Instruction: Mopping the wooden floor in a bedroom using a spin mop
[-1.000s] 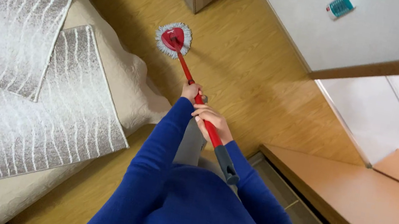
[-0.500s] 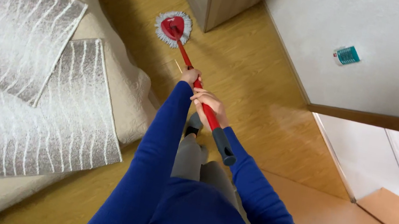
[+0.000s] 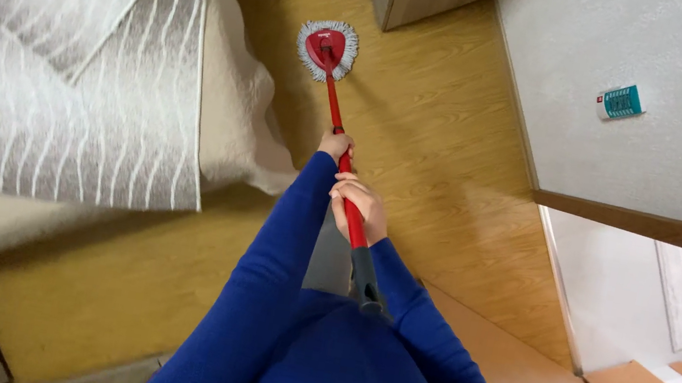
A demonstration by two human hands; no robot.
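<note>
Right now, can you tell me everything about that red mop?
The mop has a red triangle-shaped head with a fluffy whitish-grey fringe round it, lying flat on the yellow wooden floor beside the bed's beige cover. Its thin red pole slants back toward the person and ends in a dark grey grip. The left hand holds the pole lower down, and the right hand holds it higher, near the grip.

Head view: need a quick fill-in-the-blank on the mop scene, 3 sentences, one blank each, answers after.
1. Both hands, the left hand further down and the right hand above it, grip the mop's ____ handle.
2. The triangular mop head rests on the ____ floor.
3. The person's sleeves are ____.

Missing words: red; wooden; blue
</note>
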